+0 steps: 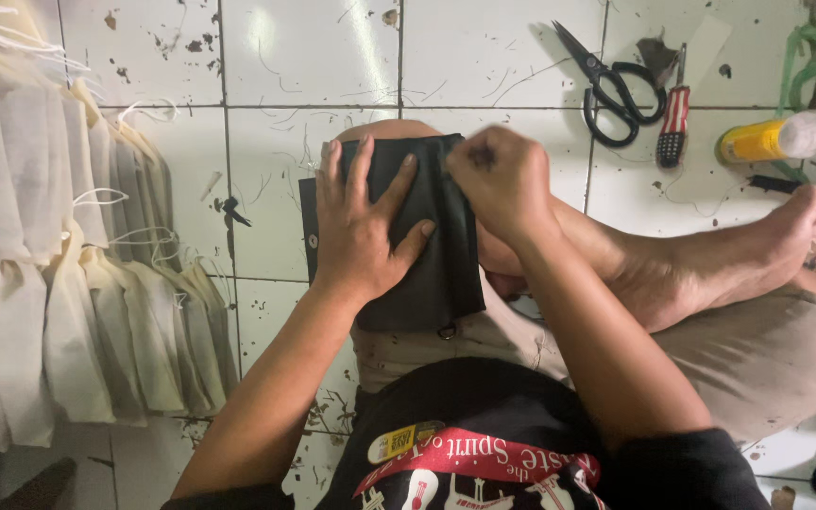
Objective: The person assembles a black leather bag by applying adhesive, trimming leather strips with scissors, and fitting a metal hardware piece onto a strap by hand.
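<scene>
A black fabric pouch [446, 274] lies across my knee, in the middle of the head view. My left hand [363, 227] presses flat on it with the fingers spread. At the pouch's top right edge my right hand [501, 181] is closed, pinching the fabric; what lies between its fingers is hidden. A small metal ring hangs at the pouch's lower edge. My bare foot [720, 260] rests to the right on the white tiled floor [314, 57].
Rows of cream cloth bags [68, 283] with drawstrings lie at the left. At the back right lie black scissors [611, 85], a red-striped screwdriver [674, 123] and a yellow and white tube [776, 137].
</scene>
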